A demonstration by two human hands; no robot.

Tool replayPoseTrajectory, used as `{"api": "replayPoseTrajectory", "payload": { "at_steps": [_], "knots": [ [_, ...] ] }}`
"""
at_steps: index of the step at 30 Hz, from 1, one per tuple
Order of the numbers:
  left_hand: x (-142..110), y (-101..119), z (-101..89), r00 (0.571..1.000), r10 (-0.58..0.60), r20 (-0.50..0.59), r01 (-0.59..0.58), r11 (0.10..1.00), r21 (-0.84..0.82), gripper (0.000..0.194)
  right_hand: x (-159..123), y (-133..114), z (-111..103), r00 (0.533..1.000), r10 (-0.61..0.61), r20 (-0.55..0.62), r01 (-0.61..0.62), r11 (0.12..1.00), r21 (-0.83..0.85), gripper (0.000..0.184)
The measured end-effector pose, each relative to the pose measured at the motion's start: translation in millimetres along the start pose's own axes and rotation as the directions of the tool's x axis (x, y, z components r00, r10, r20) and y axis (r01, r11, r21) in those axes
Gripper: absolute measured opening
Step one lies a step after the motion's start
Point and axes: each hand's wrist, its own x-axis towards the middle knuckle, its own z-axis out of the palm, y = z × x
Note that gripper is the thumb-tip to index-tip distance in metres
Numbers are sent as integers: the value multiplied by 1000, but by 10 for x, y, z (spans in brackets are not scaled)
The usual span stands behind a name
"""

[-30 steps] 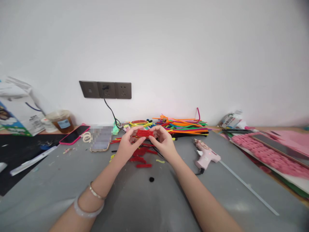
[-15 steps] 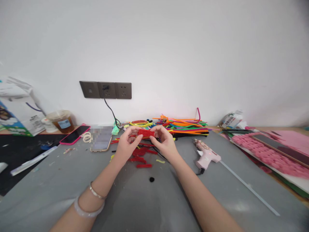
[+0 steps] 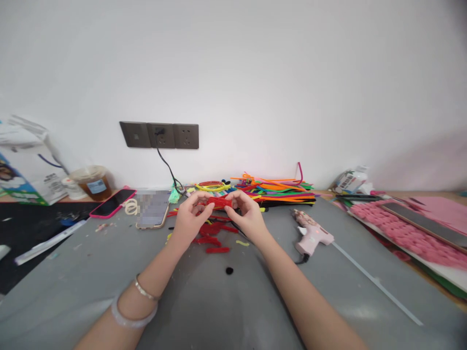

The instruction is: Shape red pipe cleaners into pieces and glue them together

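Note:
Between my two hands is a bundle of red pipe cleaners (image 3: 219, 202), held above the grey table mat. My left hand (image 3: 193, 214) pinches its left end between thumb and fingers. On the other end, my right hand (image 3: 246, 214) has its thumb and fingertips closed. Cut red pipe cleaner pieces (image 3: 209, 233) lie below my hands, one short red piece (image 3: 218, 250) nearest me. Close by are a small yellow piece (image 3: 242, 243) and a black pompom (image 3: 229, 271). Part of the red bundle is hidden by my fingers.
Colourful pipe cleaners (image 3: 280, 189) are heaped along the wall. A pink glue gun (image 3: 312, 235) with a long glue stick (image 3: 379, 284) lies at right, beside pink knitted material (image 3: 397, 228). Two phones (image 3: 153, 209), a drink cup (image 3: 95, 184) and a box (image 3: 40, 170) stand left.
The red bundle has turned slightly and looks flatter between my fingers. My right hand has shifted a little to the left. The things on the table have stayed put.

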Motion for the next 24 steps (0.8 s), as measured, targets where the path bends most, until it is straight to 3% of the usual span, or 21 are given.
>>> {"api": "replayPoseTrajectory", "payload": {
  "at_steps": [24],
  "knots": [
    [-14, -8, 8, 1000, -5, -6, 5, 999, 50, 15, -17, -4, 33, 998, 41, -47, -44, 997, -65, 12]
  ]
}}
